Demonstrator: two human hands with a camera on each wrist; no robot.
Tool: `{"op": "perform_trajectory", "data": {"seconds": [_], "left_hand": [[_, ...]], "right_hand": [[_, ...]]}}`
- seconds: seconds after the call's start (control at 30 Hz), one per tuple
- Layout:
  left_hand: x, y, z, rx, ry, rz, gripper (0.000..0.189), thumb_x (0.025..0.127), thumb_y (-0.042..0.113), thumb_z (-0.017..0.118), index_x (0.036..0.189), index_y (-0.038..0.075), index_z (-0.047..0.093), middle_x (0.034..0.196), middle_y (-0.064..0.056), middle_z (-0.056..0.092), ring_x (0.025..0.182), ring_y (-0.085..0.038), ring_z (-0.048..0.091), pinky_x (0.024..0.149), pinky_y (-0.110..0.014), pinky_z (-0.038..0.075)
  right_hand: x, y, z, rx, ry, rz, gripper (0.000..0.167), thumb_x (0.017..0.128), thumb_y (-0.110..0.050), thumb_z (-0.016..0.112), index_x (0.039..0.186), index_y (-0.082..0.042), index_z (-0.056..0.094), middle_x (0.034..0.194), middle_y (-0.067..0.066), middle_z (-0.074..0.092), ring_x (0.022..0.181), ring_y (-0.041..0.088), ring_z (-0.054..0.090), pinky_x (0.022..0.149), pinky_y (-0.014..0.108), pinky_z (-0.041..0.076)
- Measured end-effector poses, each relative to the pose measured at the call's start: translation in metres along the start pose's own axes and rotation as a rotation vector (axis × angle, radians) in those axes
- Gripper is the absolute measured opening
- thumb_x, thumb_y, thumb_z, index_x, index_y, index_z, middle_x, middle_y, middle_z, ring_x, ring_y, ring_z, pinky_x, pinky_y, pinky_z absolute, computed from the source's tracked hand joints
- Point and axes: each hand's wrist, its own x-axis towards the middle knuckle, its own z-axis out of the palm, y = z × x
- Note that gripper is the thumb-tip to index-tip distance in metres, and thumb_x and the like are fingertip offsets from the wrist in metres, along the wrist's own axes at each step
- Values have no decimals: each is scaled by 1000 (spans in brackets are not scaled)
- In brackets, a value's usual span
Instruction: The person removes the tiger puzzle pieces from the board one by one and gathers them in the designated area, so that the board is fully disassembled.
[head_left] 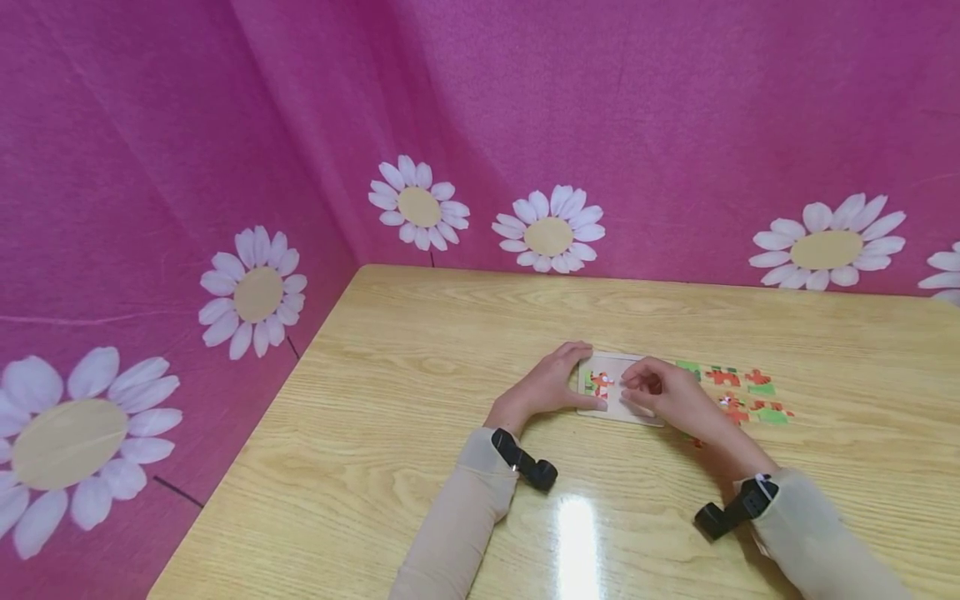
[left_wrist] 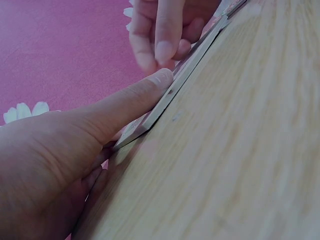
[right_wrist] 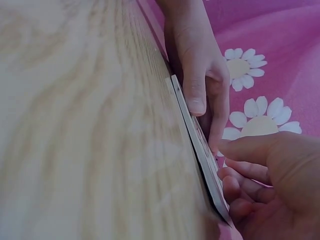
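Observation:
A thin, pale puzzle tray [head_left: 637, 414] lies on the table in the head view, with a picture piece in orange, green and white [head_left: 600, 383] at its left side. My left hand [head_left: 551, 382] holds the tray's left end, thumb along the near edge and fingers at the far corner. Over the tray's middle is my right hand [head_left: 671, 396], its fingers bent and the thumb close to the forefinger. Whether anything small sits between those fingertips cannot be made out. Both wrist views show the tray's rim [left_wrist: 165, 102] edge-on, the two hands close together.
Several loose jigsaw pieces [head_left: 761, 387] in orange and green lie to the right of the tray, some partly hidden behind the right hand and forearm. The wooden table [head_left: 420, 358] meets a pink cloth [head_left: 660, 108] with white flowers at the back and left.

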Motion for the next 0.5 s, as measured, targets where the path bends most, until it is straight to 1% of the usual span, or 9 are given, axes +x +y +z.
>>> {"op": "perform_trajectory", "data": {"seconds": [0.17,0.27,0.5], "left_hand": [[-1,0,0,-11,-4,-8,88,78,39,81,149,9,39,157,-4,37,145,-18,36,122,-25,29],[-1,1,0,-18,-5,-11,88,79,39,81,149,9,38,157,-3,36,146,-18,35,122,-26,29],[-1,1,-2,5,-4,4,86,80,40,80,148,7,40,156,-5,38,145,-18,37,121,-26,30]], "right_hand": [[8,-4,6,-29,8,-22,16,87,-6,71,102,-1,66,85,9,65,70,5,49,58,17,42],[13,-5,9,-50,12,-15,17,87,-8,71,103,-2,67,84,7,64,71,7,49,59,17,42],[22,-8,13,-69,19,9,19,87,-10,71,103,-2,67,81,5,60,72,11,49,60,18,40]]}}
